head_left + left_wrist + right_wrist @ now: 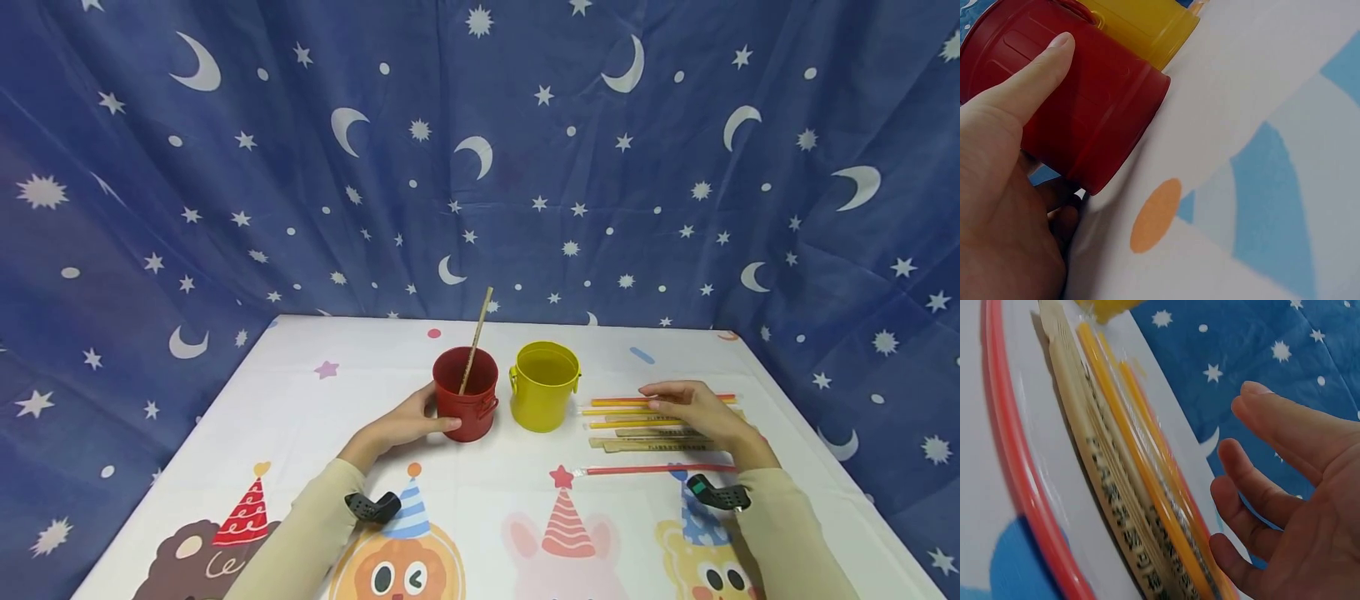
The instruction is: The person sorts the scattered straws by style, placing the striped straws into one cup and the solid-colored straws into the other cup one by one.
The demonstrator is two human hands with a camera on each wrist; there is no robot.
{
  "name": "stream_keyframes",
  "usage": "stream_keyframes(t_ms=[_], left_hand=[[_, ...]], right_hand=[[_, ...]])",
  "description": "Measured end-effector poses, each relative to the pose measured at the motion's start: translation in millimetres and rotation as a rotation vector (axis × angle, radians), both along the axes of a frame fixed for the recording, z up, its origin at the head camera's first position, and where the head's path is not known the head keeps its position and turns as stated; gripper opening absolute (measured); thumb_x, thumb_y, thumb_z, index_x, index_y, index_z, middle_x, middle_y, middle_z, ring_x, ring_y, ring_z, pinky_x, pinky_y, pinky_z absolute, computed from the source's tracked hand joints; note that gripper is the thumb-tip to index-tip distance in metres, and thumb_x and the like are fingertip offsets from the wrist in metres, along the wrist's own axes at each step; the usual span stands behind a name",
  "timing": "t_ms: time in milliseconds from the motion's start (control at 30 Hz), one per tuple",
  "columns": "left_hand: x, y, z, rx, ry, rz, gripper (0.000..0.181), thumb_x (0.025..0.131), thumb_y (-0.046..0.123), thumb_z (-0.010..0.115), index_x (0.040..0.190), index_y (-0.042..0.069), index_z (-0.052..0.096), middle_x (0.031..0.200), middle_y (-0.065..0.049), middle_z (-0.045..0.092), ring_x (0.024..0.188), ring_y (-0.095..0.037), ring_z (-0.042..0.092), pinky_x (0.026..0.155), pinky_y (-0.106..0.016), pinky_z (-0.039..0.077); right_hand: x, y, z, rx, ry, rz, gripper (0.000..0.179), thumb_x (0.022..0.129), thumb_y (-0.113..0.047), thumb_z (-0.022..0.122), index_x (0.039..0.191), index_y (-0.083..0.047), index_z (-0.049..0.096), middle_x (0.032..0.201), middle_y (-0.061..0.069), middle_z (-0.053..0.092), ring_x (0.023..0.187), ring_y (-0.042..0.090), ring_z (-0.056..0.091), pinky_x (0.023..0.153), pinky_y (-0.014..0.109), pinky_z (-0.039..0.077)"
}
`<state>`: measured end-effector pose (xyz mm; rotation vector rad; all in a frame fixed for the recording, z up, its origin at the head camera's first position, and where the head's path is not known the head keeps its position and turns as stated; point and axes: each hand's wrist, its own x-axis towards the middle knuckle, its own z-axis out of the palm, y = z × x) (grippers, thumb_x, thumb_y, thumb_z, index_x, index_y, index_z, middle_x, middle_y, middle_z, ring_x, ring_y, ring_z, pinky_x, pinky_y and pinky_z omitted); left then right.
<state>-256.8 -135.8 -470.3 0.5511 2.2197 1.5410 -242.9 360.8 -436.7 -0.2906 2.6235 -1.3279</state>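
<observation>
My left hand [397,423] grips a small red bucket [474,421] from its left side, thumb across the front and the other fingers behind it. A paper-wrapped straw [478,329] leans inside this bucket, its upper end sticking out above the rim. My right hand [703,414] hovers over a row of straws with its fingers loosely bent and nothing between them. The row has paper-wrapped straws [1088,437] with printed lettering, and yellow straws [1129,434] and orange ones in clear plastic. A single red straw [652,470] lies apart, nearer the front.
Just right of the red bucket stands a yellow bucket [542,400], its handle ears at the sides. A white tablecloth [300,417] with cartoon animals in party hats covers the table. Behind hangs a dark blue curtain [517,233] with moons and stars.
</observation>
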Motion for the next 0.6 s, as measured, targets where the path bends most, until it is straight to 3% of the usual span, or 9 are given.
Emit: stream_keyframes(t_ms=[333, 600], left_hand=[[2.0, -0.3, -0.6, -0.007, 0.015, 0.009, 0.092, 0.088, 0.037, 0.076, 0.160, 0.013, 0.025, 0.164, -0.006, 0.034, 0.157, -0.032, 0.020, 0.125, -0.058, 0.024], [2.3, 0.0, 0.4, -0.011, 0.026, 0.012, 0.094, 0.087, 0.039, 0.076, 0.161, 0.013, 0.024, 0.165, -0.006, 0.033, 0.157, -0.033, 0.020, 0.126, -0.058, 0.023]], right_hand=[[-1.2, 16, -9.8, 0.072, 0.018, -0.030, 0.042, 0.098, -0.031, 0.066, 0.129, -0.002, 0.068, 0.128, 0.020, 0.068, 0.099, 0.001, 0.059, 0.084, 0.015, 0.049], [-1.2, 18, -14.3, 0.130, 0.013, -0.036, 0.038, 0.094, -0.027, 0.072, 0.121, 0.001, 0.072, 0.111, 0.015, 0.070, 0.086, 0.009, 0.055, 0.070, 0.020, 0.047]])
